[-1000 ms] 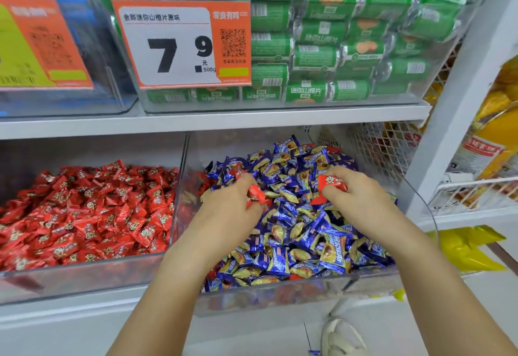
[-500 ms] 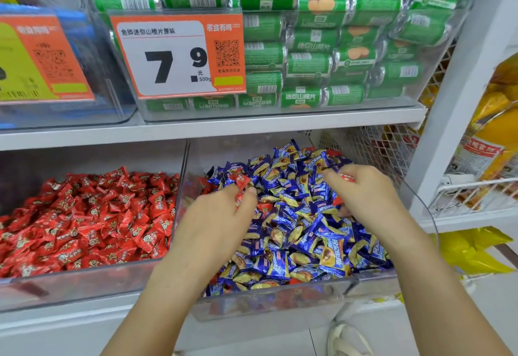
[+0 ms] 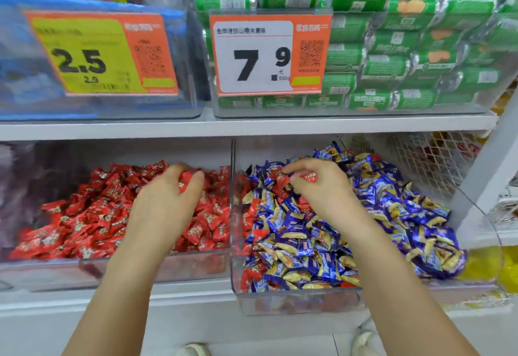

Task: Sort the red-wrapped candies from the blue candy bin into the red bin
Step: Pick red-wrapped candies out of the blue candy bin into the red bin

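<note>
showing two bare hands over adjoining clear bins on the lower shelf [image 3: 196,128]. the left hand [image 3: 165,201] is over the red bin [image 3: 157,267], its grip curled round a red-wrapped candy [image 3: 185,182] between thumb and fingers, just above the heap of red candies [image 3: 84,221] lying beneath and to the left of that grip. the right hand [image 3: 316,187] is over the blue candy bin [image 3: 297,301], its grip pinching another red candy [image 3: 308,178] at the fingertips, with a further red wrapper [image 3: 276,176] just left of that grip, touching the heap; whether the fingers hold it too cannot be told. blue-and-yellow candies [image 3: 392,215] fill the bin below and to the right of the right grip, and loose red ones [image 3: 252,210] lie along the wall nearest the left hand. above both grips, on the upper shelf, stand a bin of green packets [image 3: 392,61] with a price card reading 7.9 [image 3: 266,58], and a blurred bin with a card reading 2.5 [image 3: 92,55].
</note>
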Tool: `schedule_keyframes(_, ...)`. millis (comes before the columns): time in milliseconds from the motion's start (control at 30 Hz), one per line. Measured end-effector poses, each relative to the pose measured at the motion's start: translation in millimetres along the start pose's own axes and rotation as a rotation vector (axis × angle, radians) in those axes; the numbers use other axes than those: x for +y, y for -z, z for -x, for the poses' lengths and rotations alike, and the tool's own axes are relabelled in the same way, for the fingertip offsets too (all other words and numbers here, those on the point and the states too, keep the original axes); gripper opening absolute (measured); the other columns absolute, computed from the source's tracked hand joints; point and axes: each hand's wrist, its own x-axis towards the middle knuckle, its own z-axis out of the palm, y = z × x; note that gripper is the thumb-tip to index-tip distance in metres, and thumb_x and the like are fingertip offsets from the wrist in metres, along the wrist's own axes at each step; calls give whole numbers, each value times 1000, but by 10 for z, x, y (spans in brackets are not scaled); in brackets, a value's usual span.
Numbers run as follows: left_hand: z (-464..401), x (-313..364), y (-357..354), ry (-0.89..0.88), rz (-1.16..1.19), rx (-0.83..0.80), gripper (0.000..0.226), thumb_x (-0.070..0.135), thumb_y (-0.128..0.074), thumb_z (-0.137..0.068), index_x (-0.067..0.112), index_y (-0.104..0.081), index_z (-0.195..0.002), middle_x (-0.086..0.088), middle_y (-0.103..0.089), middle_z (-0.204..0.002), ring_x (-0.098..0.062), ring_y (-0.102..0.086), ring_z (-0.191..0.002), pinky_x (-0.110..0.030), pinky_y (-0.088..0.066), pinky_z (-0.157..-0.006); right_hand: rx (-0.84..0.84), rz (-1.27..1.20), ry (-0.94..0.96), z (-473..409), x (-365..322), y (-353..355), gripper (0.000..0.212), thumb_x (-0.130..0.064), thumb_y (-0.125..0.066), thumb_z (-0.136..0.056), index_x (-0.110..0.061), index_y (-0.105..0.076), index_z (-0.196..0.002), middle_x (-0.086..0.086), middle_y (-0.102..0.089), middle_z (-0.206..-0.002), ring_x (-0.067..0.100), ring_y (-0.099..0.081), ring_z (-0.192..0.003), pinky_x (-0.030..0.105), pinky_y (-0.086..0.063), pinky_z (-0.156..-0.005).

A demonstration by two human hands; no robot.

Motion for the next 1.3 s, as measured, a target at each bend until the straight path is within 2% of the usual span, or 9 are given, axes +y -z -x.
schedule_keyframes(167, -191, -264, 152, 17, -64, 58, 86, 74, -36, -73, 20, -40, -140, -21, -42, -138, -38, -38, -129, -45, -27, -109, -17, -21, 75, 91, -236, -61, 10, -27, -58, -92, -31, -65, -87, -16, -63, -84, 1, -58, -80, 7, -39, -61)
schedule_keyframes(333, -136, -557, 246, 128, -69, -130, 55, 55, -48, -89, 13, -54, -125, -15, -57, -124, -34, -52, -114, -38, -41, -90, -194, 212, 470, 380, -918, -462, 12, -27, -52, -94, -27, -63, -95, -7, -62, -94, 8, -55, -91, 27, -41, -82)
schedule_keyframes(533, -4, -815, 499, 274, 22, -96, 42, 50, -48, -91, 22, -58, -121, 1, -64, -114, -21, -55, -93, -36, -49, -82, -480, 691, 405, 18, -1093, -961, 59, -62, -42, -90, -24, -51, -134, 8, -47, -138, 27, -45, -125, 42, -36, -105)
schedule_keyframes(600, 51, -792, 527, 250, 47, -105, 41, 49, -48, -91, 23, -56, -122, 4, -63, -111, -21, -53, -89, -39, -53, -77, -447, 598, 464, 83, -1037, -817, 57, -62, -43, -90, -28, -50, -135, 2, -47, -142, 20, -42, -129, 39, -32, -109)
schedule_keyframes(733, 135, -526, 402, 70, 26, -126, 50, 49, -35, -96, 23, -40, -138, -3, -63, -121, -27, -56, -111, -37, -44, -88, -134, 421, 486, 325, -747, -351, 30, -40, -48, -94, -27, -67, -112, -11, -66, -110, 8, -55, -106, 28, -40, -92)
schedule_keyframes(867, 246, -156, 223, -101, 192, -468, 76, 68, -32, -83, 28, -27, -148, 1, -48, -141, -16, -46, -127, -27, -33, -99, -25, 610, 294, 344, -344, -68, 26, -39, -48, -96, -29, -66, -112, -11, -67, -103, 11, -60, -98, 32, -49, -80)
schedule_keyframes(1033, 276, -72, 36, -168, 329, -832, 99, 69, -66, -65, 34, -24, -148, 11, -48, -139, -6, -56, -117, -32, -44, -102, -607, 867, 113, -18, -36, -253, 99, -59, -71, -71, -32, -16, -150, 6, -23, -154, 29, -24, -140, 46, -29, -112)
schedule_keyframes(1200, 273, -57, 24, -170, 378, -827, 52, 45, -72, -73, 45, -47, -118, 11, -64, -112, -14, -67, -95, -41, -52, -88, -681, 1101, 200, -374, 3, -812, 128, -58, -78, -61, -20, 3, -152, 6, 7, -160, 32, 5, -146, 60, -9, -114)
schedule_keyframes(1300, 257, -63, 11, -173, 398, -841, 50, 44, -71, -68, 38, -51, -114, 0, -68, -108, -20, -68, -92, -46, -52, -87, -699, 1192, 87, -518, 45, -958, 128, -64, -77, -60, -20, 1, -152, 8, 2, -160, 36, -6, -145, 61, -18, -112)
